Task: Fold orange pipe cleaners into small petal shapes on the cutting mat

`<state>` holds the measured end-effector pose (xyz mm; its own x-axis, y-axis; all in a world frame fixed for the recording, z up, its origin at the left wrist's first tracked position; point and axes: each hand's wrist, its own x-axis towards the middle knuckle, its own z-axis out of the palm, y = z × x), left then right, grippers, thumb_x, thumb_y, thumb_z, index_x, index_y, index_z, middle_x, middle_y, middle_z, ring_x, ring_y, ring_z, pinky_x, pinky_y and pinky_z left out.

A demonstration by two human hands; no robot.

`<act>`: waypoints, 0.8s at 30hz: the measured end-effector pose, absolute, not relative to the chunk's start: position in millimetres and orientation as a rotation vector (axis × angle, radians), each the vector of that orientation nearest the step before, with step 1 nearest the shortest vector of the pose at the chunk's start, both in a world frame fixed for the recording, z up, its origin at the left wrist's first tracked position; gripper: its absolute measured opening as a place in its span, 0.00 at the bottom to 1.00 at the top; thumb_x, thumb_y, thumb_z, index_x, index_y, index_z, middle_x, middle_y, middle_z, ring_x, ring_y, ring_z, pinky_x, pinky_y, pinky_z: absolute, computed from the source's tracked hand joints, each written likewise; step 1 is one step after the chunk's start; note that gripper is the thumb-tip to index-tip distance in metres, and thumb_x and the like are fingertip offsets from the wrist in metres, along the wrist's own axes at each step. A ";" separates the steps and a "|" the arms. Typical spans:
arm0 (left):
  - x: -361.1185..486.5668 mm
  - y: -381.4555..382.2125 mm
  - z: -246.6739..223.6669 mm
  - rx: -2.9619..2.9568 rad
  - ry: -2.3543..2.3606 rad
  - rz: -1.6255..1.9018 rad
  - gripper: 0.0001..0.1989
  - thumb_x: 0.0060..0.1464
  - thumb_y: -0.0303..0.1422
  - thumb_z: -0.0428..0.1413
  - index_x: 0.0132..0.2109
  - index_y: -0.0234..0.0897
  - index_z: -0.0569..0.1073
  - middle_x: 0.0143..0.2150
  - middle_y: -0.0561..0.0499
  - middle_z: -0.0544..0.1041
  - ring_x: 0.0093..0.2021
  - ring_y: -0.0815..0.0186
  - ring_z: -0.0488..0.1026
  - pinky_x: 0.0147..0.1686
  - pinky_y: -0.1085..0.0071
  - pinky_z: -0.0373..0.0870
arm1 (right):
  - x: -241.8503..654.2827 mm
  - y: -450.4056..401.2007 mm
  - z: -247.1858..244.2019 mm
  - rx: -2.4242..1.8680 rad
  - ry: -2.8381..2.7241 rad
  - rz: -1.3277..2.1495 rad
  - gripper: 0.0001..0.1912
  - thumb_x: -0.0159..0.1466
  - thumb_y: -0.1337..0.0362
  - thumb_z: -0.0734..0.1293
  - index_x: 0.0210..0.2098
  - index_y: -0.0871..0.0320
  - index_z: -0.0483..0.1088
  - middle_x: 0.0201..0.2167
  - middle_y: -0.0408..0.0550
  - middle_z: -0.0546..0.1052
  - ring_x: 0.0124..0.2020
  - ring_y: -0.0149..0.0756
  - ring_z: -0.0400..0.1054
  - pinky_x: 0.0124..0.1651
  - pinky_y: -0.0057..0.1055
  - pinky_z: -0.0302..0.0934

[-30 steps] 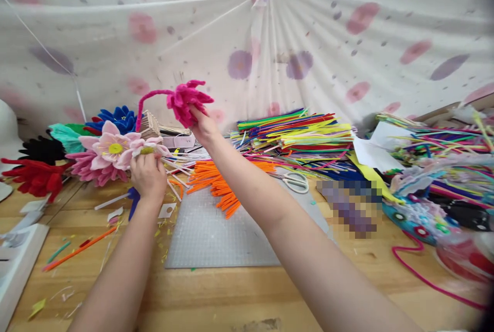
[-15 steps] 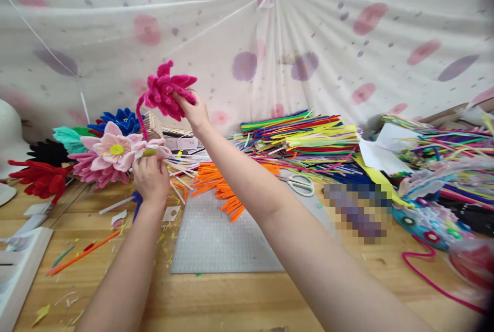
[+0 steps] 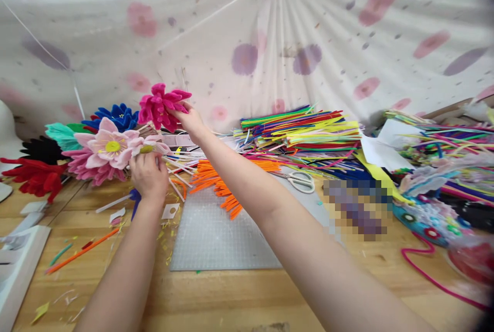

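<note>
My right hand is closed on the edge of a magenta fuzzy flower, held up at the back of the table. Lower and to the left, my left hand is curled at the base of a pale pink flower with a yellow-green centre; its grip is partly hidden behind the fingers. Beside it, a larger light pink flower spreads its petals over a darker pink one. Blue, mint, black and red flowers cluster further left.
A grey cutting mat bears cut orange pipe cleaners and scissors. Bundles of coloured pipe cleaners line the back. A white case stands at left; scraps and an orange stick lie near it.
My right hand has lowered the magenta flower slightly, and the flower has turned; its dangling strand no longer shows. My left hand stays at the pale pink flower. The view has shifted a little.
</note>
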<state>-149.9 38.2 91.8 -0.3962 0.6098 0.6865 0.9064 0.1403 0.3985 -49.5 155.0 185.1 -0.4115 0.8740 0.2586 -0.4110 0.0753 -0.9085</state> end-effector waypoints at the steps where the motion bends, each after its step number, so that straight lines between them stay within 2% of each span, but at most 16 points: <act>1: -150.0 38.3 92.2 -1.458 -2.067 -1.139 0.08 0.53 0.32 0.47 0.36 0.36 0.70 0.40 0.40 0.70 0.50 0.50 0.62 0.49 0.55 0.58 | -49.2 153.0 190.4 -0.514 -1.273 1.590 0.11 0.57 0.59 0.66 0.37 0.57 0.64 0.27 0.39 0.70 0.32 0.28 0.66 0.40 0.33 0.65; 8: -150.5 38.3 93.1 -1.453 -2.015 -1.114 0.08 0.52 0.32 0.47 0.35 0.36 0.70 0.39 0.41 0.70 0.48 0.50 0.64 0.48 0.56 0.60 | -57.6 158.8 222.6 -0.624 -1.435 1.585 0.21 0.48 0.50 0.71 0.34 0.57 0.66 0.25 0.40 0.70 0.30 0.32 0.67 0.38 0.38 0.67; 13: -151.0 39.5 93.5 -1.454 -2.030 -1.107 0.09 0.52 0.33 0.48 0.35 0.36 0.71 0.38 0.40 0.70 0.49 0.50 0.62 0.47 0.55 0.60 | -65.9 178.6 216.7 -0.823 -1.502 1.373 0.21 0.50 0.46 0.68 0.29 0.58 0.67 0.27 0.45 0.72 0.31 0.35 0.69 0.41 0.40 0.66; 17: -151.0 40.2 94.2 -1.472 -2.019 -1.157 0.08 0.52 0.32 0.48 0.35 0.36 0.71 0.38 0.41 0.70 0.49 0.50 0.62 0.49 0.55 0.58 | -66.7 185.4 211.4 -0.897 -1.646 1.122 0.18 0.53 0.48 0.66 0.28 0.58 0.69 0.28 0.47 0.74 0.38 0.38 0.69 0.45 0.40 0.64; 20: -151.5 40.7 92.7 -1.478 -2.014 -1.105 0.09 0.53 0.32 0.47 0.35 0.35 0.71 0.37 0.40 0.70 0.48 0.50 0.62 0.48 0.55 0.59 | -70.4 183.2 223.1 -0.848 -1.804 1.087 0.15 0.55 0.52 0.65 0.27 0.59 0.69 0.28 0.46 0.74 0.36 0.36 0.70 0.45 0.38 0.64; 24: -152.9 41.4 89.8 -1.473 -2.008 -1.044 0.11 0.54 0.33 0.46 0.36 0.34 0.71 0.38 0.39 0.70 0.48 0.50 0.62 0.47 0.56 0.59 | -81.6 182.3 246.6 -0.894 -2.028 1.054 0.16 0.58 0.55 0.63 0.28 0.65 0.69 0.26 0.46 0.72 0.36 0.38 0.69 0.42 0.42 0.64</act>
<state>-152.9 41.4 89.8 -0.3375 0.6076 0.7190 0.9376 0.1488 0.3144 -81.6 182.3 246.6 -0.5377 0.8062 0.2469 0.2617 0.4379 -0.8601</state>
